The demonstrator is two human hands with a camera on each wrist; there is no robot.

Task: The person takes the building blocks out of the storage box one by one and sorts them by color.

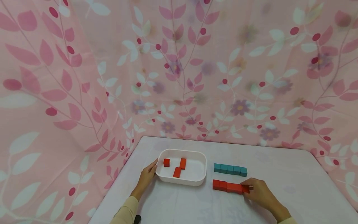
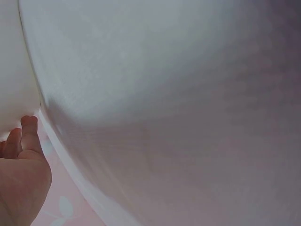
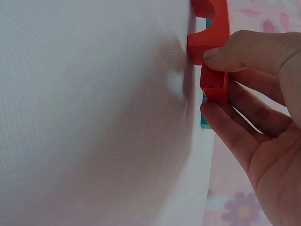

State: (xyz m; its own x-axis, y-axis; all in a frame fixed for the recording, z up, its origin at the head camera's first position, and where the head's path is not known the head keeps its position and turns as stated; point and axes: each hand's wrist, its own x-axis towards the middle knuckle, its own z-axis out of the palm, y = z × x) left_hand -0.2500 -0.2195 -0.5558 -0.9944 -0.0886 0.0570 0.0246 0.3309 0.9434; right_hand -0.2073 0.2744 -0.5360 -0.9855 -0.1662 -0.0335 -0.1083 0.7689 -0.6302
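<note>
One row of blocks (image 1: 223, 186) was red, the other row (image 1: 230, 169) teal, the tray (image 1: 179, 180) and worktop (image 1: 293, 183) white, the backdrop (image 1: 195, 102) pink, patterned with leaves, berries and flowers.

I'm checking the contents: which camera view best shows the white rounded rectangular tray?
The head view: the tray shows almost whole, three red blocks inside. The left wrist view catches only a plain stretch above the left hand at the frame's left edge; the right wrist view shows none.
</note>
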